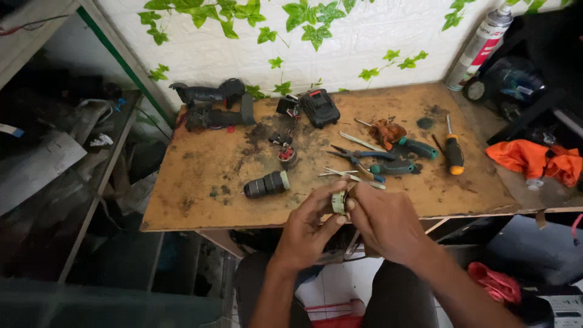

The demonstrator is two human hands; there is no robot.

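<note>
Small round part [339, 202], pale cream-green ring with dark centre, held on edge between fingertips of left hand [310, 231] and right hand [385, 222]. Lower centre of frame, just over near edge of wooden workbench [200, 176]. Underside hidden.

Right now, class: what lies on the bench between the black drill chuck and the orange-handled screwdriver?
In the head view, between the drill chuck and the screwdriver lie pliers and tweezers.

A worn, stained wooden surface [200, 182] stands against a white brick-patterned wall [364, 36] with green ivy leaves [303, 24] trailing across it. A cluttered metal shelf [91, 158] fills the dim left side. White floor tiles [340, 282] show below. The light is soft and even.
</note>
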